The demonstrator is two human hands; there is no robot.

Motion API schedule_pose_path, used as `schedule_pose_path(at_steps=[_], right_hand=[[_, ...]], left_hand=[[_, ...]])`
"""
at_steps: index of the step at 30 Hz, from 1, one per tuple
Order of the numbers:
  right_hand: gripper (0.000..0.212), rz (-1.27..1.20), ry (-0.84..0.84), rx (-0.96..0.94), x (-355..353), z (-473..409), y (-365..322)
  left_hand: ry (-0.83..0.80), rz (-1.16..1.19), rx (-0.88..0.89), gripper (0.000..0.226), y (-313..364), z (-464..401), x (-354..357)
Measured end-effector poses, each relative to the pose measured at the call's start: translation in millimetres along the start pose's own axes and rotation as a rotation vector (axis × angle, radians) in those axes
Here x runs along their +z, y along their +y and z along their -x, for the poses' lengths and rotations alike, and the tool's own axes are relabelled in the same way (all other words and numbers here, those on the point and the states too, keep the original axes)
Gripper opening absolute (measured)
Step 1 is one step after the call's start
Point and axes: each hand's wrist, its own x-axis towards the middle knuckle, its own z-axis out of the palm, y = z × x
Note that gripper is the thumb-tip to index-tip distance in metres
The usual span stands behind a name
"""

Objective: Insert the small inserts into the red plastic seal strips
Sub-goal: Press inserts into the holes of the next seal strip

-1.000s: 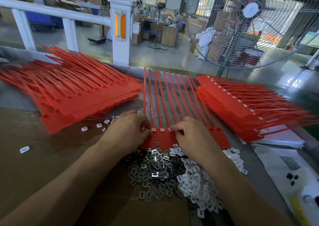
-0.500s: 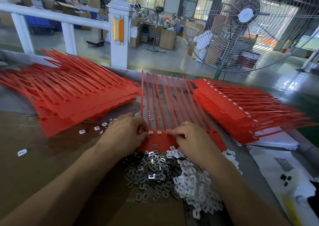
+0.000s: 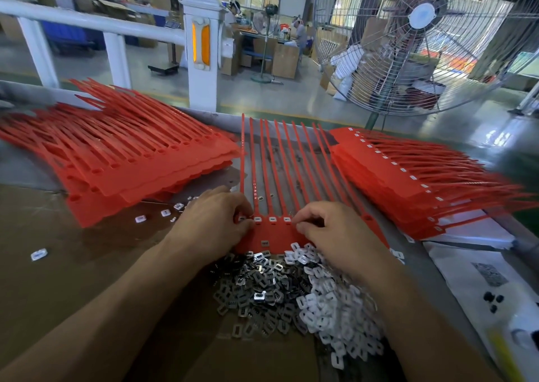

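Observation:
A red seal strip sheet (image 3: 274, 234) lies flat in front of me, its long tails fanning away. Three white inserts (image 3: 271, 219) sit in its sockets near the left end. My left hand (image 3: 214, 224) rests on the sheet's left edge, its fingertips curled at the first socket. My right hand (image 3: 335, 233) lies over the sheet's right half, thumb and forefinger pinched together near the socket row; what they hold is hidden. A heap of small inserts (image 3: 294, 291), dark metal ones on the left and white ones on the right, lies just below the sheet.
A stack of red strips with no inserts in them (image 3: 122, 160) lies at the left, a stack with white inserts (image 3: 414, 177) at the right. Loose inserts (image 3: 166, 214) are scattered on the brown cardboard. White paper (image 3: 478, 282) lies at the right edge. A big fan (image 3: 423, 40) stands behind the table.
Both hands stay on the sheet; the right hand's pinched fingertips have shifted slightly right along the socket row. The camera has tilted a little.

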Motion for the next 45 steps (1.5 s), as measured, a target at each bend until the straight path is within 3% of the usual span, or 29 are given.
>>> schedule_pose_path(at_steps=[6,17,25,33,45], right_hand=[[0.004,0.009,-0.150,0.016,-10.4,2.4,0.4],[0.012,0.050,-0.153,0.021,-6.6,5.5,-4.9],[0.012,-0.181,0.076,0.008,-3.5,2.9,-1.0],[0.014,-0.175,0.228,0.063,0.6,-6.4,11.8],[0.015,-0.078,0.244,0.002,2.7,-13.6,10.1]], left_hand=[[0.001,0.007,0.000,0.020,-0.1,0.5,-0.2],[0.008,0.005,0.005,0.019,-0.4,-0.3,0.4],[0.018,0.002,0.008,0.019,-2.0,-0.4,1.4],[0.020,0.011,0.004,0.018,-2.8,-0.6,2.1],[0.005,0.005,-0.001,0.020,-1.5,-0.4,0.7]])
